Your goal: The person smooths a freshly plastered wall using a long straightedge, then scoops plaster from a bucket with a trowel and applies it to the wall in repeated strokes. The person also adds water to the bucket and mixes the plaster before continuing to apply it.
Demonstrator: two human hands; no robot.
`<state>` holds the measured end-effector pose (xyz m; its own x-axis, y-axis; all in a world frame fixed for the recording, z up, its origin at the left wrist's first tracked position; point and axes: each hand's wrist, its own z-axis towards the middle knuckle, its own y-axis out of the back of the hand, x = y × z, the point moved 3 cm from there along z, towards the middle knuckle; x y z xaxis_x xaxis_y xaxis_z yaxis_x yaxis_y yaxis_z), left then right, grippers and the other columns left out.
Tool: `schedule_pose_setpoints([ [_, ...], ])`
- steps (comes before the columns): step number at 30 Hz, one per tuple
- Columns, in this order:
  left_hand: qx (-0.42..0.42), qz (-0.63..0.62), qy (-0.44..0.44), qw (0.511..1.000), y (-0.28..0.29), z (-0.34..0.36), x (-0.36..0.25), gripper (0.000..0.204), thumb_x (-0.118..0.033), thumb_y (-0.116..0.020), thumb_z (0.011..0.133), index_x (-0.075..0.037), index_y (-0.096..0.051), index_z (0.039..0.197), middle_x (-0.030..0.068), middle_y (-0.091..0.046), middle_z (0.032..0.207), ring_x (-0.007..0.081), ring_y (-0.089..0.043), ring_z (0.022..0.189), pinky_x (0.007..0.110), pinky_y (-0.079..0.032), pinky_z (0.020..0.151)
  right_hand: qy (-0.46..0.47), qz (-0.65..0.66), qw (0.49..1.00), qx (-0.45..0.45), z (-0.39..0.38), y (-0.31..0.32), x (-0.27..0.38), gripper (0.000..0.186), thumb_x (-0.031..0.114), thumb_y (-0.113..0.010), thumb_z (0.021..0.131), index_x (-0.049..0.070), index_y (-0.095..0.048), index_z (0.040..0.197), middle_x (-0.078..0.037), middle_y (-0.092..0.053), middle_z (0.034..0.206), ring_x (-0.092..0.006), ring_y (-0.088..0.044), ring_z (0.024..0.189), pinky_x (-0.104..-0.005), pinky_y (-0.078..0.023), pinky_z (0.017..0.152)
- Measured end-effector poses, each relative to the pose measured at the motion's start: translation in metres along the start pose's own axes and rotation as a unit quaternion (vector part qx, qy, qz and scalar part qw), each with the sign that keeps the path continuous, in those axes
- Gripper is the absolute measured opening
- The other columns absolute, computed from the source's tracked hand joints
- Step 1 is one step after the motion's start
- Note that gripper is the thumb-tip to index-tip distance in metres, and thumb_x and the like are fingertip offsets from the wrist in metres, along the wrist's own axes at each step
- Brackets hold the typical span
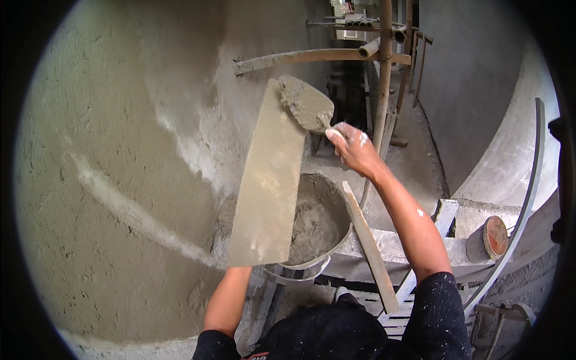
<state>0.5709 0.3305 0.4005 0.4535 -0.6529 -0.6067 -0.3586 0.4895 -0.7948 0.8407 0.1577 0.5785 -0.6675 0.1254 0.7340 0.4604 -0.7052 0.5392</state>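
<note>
My right hand (pixel 351 147) grips the handle of a trowel (pixel 306 105) loaded with wet mortar, at the upper end of a long flat board (pixel 261 192). The board is coated in a film of grey mortar. My left forearm (pixel 228 294) reaches up to the board's lower end, which hides my left hand. Below and partly behind the board is a round bucket (pixel 341 240) with grey mortar (pixel 315 228) inside and a white curved handle.
A plastered curved wall (pixel 120 150) fills the left. Bamboo poles (pixel 383 90) and planks (pixel 324 56) stand behind. A leaning plank (pixel 372 246), a small bucket (pixel 483 243) and a long curved strip (pixel 522 222) are at right. Slatted boards (pixel 396 324) lie below.
</note>
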Motion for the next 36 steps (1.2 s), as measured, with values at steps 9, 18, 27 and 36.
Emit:
schedule_pose_setpoints([
  [9,-0.024,-0.003,0.017,1.0,-0.006,-0.01,0.016,0.043,-0.035,-0.052,0.105,-0.001,-0.059,0.13,0.0099,-0.07,0.103,0.0248,-0.067,0.099,0.035,-0.053,0.092,-0.046,0.007,0.999,-0.013,0.031,0.002,0.0,0.047,0.042,-0.055,0.103,-0.004,-0.066,0.107,-0.017,-0.069,0.08,-0.0304,-0.067,0.074,-0.0417,-0.052,0.07],
  [18,-0.028,0.011,0.02,0.999,-0.017,-0.002,0.012,0.043,-0.035,-0.052,0.105,-0.002,-0.059,0.13,0.0096,-0.07,0.103,0.0245,-0.067,0.098,0.035,-0.054,0.091,0.04,-0.059,0.995,-0.07,0.026,-0.015,-0.018,0.045,0.041,-0.054,0.103,-0.002,-0.066,0.111,-0.023,-0.066,0.078,-0.0366,-0.066,0.076,-0.044,-0.051,0.075],
  [27,-0.05,0.026,-0.006,0.998,-0.028,0.016,-0.004,0.042,-0.035,-0.052,0.105,-0.002,-0.059,0.13,0.0093,-0.07,0.104,0.0242,-0.067,0.098,0.035,-0.054,0.09,0.04,-0.077,0.995,0.046,0.015,-0.041,-0.02,0.061,0.048,-0.054,0.1,-0.005,-0.06,0.129,-0.034,-0.066,0.108,-0.0479,-0.063,0.108,-0.0497,-0.051,0.093],
  [36,-0.07,0.032,-0.017,0.997,-0.035,0.03,-0.02,0.042,-0.035,-0.051,0.105,-0.003,-0.059,0.13,0.0089,-0.07,0.104,0.0239,-0.067,0.098,0.036,-0.055,0.089,0.048,-0.1,0.98,0.166,-0.067,-0.081,0.013,0.058,0.048,-0.052,0.1,0.0,-0.06,0.131,-0.029,-0.07,0.094,-0.0471,-0.067,0.096,-0.05,-0.054,0.089],
])
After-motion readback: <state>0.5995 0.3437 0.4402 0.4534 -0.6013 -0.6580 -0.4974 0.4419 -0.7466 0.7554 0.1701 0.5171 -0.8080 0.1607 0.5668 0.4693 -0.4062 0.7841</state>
